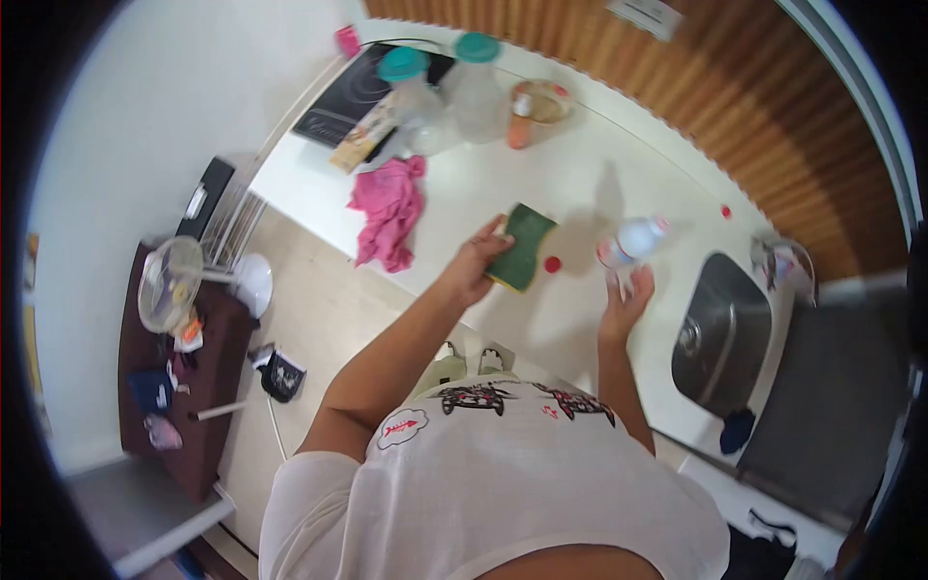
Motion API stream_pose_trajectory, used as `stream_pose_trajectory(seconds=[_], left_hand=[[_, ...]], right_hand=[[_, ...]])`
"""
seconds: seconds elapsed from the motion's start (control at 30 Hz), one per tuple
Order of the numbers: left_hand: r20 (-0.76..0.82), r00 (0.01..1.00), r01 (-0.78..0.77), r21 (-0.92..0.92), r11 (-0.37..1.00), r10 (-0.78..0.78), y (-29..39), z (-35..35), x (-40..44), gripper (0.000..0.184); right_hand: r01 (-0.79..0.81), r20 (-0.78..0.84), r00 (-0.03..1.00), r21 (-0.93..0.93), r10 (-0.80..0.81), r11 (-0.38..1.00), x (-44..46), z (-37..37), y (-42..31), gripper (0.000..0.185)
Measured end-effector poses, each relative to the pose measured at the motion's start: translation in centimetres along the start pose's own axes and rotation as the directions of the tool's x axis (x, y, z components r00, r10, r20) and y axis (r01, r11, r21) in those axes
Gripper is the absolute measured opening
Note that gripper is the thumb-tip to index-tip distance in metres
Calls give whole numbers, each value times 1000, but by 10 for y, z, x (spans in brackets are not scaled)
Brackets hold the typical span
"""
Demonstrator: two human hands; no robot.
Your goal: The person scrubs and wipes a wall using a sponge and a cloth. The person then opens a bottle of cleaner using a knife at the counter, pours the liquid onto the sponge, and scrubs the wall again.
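In my left hand (pixel 478 261) is a green scouring sponge (pixel 523 247) with a yellow edge, held above the white counter (pixel 474 184). My right hand (pixel 627 302) has its fingers apart, just below a white bottle (pixel 632 242) with a red and blue label. Whether the fingertips touch the bottle cannot be made out. A small red cap (pixel 553 264) lies on the counter, to the right of the sponge.
A pink cloth (pixel 390 213) lies at the counter's left. Behind it are an induction cooker (pixel 333 111), two teal-lidded jars (pixel 418 106), an orange bottle (pixel 519 130) and a basket (pixel 549 104). On the right is a steel sink (pixel 720 338).
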State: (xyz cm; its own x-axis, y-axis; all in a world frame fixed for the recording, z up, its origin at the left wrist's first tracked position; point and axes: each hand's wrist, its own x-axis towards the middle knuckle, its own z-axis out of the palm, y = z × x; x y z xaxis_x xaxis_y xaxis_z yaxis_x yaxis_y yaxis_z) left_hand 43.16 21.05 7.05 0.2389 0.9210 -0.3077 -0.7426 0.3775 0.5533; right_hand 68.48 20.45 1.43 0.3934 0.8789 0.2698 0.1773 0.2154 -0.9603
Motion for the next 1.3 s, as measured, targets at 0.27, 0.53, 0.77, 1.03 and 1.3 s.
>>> stream_pose_trajectory(seconds=[0.27, 0.53, 0.77, 1.03, 1.3], left_hand=[[13, 989, -128, 575, 808, 147, 29, -23, -11, 62], [228, 880, 39, 840, -540, 418, 118, -180, 17, 49], [151, 797, -206, 978, 29, 585, 264, -240, -69, 48], [-563, 667, -637, -92, 765, 488, 434, -451, -189, 37], [-622, 661, -670, -237, 704, 420, 544, -554, -238, 40]], right_hand=[[-723, 611, 679, 463, 407, 512, -39, 101, -54, 37], [-888, 848, 446, 376, 288, 265, -57, 192, -125, 53], [-876, 884, 423, 341, 201, 341, -108, 359, -192, 52], [-875, 958, 248, 158, 144, 458, -138, 585, -240, 52], [-590, 996, 48, -27, 69, 807, -139, 862, -228, 43]])
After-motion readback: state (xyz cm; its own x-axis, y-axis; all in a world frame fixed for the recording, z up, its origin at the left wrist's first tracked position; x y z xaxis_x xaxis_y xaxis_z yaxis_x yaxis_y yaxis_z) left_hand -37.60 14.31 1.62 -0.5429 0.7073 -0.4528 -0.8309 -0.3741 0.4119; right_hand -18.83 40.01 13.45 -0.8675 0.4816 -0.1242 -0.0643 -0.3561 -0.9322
